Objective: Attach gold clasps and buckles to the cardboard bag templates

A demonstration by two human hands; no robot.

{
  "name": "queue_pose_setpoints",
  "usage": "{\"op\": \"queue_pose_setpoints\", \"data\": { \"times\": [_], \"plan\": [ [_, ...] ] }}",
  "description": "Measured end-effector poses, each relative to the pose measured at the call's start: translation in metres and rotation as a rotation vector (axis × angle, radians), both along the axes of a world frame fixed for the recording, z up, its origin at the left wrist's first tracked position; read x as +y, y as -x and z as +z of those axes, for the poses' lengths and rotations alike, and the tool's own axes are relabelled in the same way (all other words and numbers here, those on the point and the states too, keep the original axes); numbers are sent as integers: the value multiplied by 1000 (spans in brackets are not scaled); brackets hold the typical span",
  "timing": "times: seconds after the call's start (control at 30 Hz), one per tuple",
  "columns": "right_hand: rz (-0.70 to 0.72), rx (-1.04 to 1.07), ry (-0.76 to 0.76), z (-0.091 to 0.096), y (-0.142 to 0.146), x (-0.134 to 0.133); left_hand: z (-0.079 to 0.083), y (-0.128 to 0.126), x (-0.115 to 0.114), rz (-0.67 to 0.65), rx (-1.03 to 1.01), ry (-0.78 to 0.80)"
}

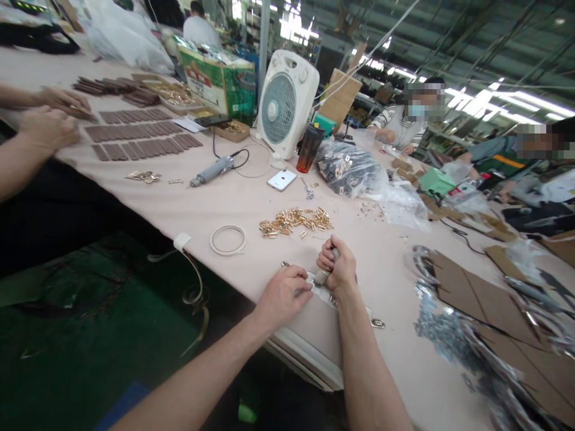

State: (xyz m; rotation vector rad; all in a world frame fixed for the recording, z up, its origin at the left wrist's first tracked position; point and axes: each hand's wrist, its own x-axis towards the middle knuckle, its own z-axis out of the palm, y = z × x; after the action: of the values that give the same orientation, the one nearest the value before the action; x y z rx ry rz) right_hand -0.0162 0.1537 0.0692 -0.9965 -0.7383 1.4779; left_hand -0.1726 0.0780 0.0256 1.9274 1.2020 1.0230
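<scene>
My right hand (338, 263) is closed in a fist round a grey tool handle (322, 275), held upright with its tip down on a small metal piece (314, 286) at the table's near edge. My left hand (284, 293) is closed beside it, fingers pinching that metal piece against the table. A small metal buckle (378, 324) lies just right of my right forearm. A heap of small gold metal fittings (296, 219) lies a little beyond both hands.
A white tape ring (227, 239), a phone (281, 179), a grey power screwdriver (211, 172), a white fan (286, 102), a dark bottle (309, 148), plastic bags of parts (359, 173). Brown strips (139, 140) lie by another person's hands (47, 117). Cardboard sheets (489, 305) at right.
</scene>
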Motion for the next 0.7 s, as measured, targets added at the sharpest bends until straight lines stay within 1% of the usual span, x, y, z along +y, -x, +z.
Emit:
{"op": "queue_pose_setpoints", "data": {
  "times": [0.17, 0.3, 0.43, 0.53, 0.7],
  "plan": [
    [42, -20, -13, -5, 0, 2, 1, -1, 0, 13, -4, -8],
    [79, -85, -96, -3, 4, -5, 0, 0, 0, 21, -17, -31],
    [145, -222, -185, 1, 10, -17, 0, 1, 0, 5, -29, -35],
    [209, -371, -287, 4, 13, -27, 2, 1, 1, -4, -21, -10],
    [273, -706, -565, 3, 13, -46, 6, 5, 1, -49, -19, -4]
  ]
}}
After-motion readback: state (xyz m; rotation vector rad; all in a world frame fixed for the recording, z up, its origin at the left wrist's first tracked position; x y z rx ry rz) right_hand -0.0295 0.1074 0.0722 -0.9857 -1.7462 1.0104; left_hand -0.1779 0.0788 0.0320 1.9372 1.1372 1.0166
